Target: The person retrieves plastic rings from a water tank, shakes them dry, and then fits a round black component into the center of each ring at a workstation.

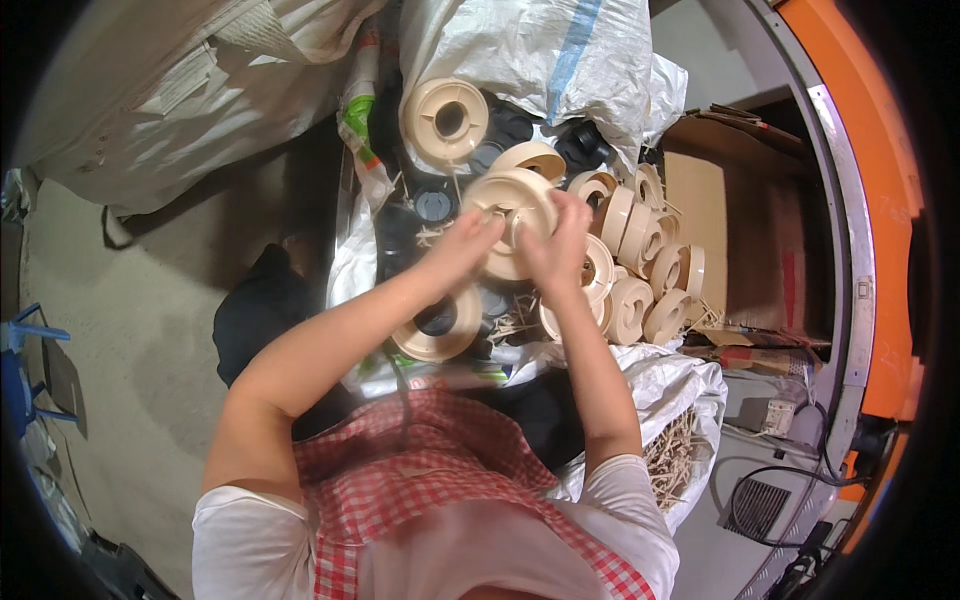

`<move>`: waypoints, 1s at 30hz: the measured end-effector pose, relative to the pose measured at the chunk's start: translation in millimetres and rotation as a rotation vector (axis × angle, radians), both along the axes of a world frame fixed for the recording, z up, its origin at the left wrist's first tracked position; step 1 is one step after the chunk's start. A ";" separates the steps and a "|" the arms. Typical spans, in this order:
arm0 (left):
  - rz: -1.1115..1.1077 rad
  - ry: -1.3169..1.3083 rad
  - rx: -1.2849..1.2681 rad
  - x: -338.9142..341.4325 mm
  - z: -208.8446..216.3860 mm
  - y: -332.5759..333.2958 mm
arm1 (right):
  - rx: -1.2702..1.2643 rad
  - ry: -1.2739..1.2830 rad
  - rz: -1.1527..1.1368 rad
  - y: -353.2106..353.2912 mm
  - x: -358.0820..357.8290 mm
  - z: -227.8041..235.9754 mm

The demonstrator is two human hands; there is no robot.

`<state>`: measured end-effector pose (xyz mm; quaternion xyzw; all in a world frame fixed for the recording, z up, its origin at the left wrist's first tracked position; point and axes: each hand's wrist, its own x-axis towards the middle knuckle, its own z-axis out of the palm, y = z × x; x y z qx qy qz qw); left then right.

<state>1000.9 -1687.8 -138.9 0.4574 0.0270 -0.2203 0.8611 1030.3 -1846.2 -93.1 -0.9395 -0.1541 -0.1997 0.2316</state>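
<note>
In front of me, a cream plastic ring-shaped part is held up over the pile, slightly smeared by motion. My right hand grips its right side, fingers round the rim and thumb on the face. Closed at the ring's middle, my left hand has its fingertips by the central opening; whether they also pinch a small piece there I cannot tell. Beneath lie more cream rings, one at the near left and another at the far left. Black round parts and thin cream plastic scraps lie among them.
Several cream rings are heaped at the right, beside an open cardboard box. A white sack of cream scraps stands near my right arm. Large woven sacks rise behind; an orange machine frame borders the right.
</note>
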 end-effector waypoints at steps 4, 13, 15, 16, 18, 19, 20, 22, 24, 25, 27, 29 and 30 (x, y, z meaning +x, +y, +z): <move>0.171 -0.007 -0.119 7.7 42.2 -1.7 | 1.012 0.541 0.323 27.0 -41.8 16.6; 0.266 0.040 0.066 18.8 50.3 17.0 | -0.430 0.571 0.287 -43.8 -77.8 -113.4; 0.252 -0.004 0.168 16.6 45.9 15.0 | -0.310 0.599 0.071 -41.4 -74.7 -106.4; 0.229 -0.038 0.229 15.9 44.5 16.7 | -0.249 0.613 -0.041 -38.6 -73.0 -99.9; 0.175 -0.097 0.317 11.8 40.0 13.0 | 0.256 0.636 -0.114 -59.4 -63.2 -102.7; 0.150 -0.124 0.360 7.5 38.7 10.7 | 0.508 0.639 -0.147 -66.1 -58.7 -102.1; 0.076 -0.057 0.408 -1.4 47.7 22.8 | 0.724 0.744 -0.153 -20.4 -55.5 -46.7; -0.088 -0.086 0.311 -11.0 31.4 9.9 | 0.800 0.771 -0.062 -2.5 -57.3 -19.4; -0.196 -0.051 0.128 -14.9 36.0 7.8 | 0.826 0.751 0.052 5.7 -65.9 -17.2; -0.273 0.029 0.123 -12.0 35.8 11.5 | 0.535 0.664 0.166 6.0 -67.9 -10.4; -0.427 0.190 0.110 -0.4 37.3 20.3 | -0.049 0.465 0.372 2.7 -71.4 10.6; -0.497 0.226 0.136 0.8 41.0 23.5 | -0.155 0.305 0.516 -12.1 -73.0 0.0; -0.497 0.189 0.089 -2.1 40.1 23.3 | -0.156 0.281 0.546 -13.2 -69.4 3.7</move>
